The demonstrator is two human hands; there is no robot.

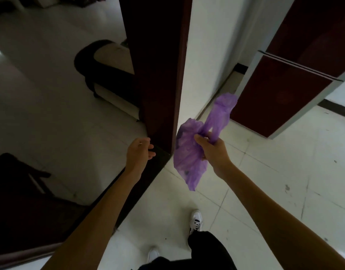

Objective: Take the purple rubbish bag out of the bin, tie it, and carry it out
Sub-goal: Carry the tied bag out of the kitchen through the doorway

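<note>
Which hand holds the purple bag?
The right hand, fingers closed on the purple bag's gathered neck. The left hand is empty, open and held apart near the dark door edge.

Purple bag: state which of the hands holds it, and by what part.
The right hand grips the purple rubbish bag at its gathered neck, the body hanging below and loose ends sticking up. The left hand is open and holds nothing.
</note>
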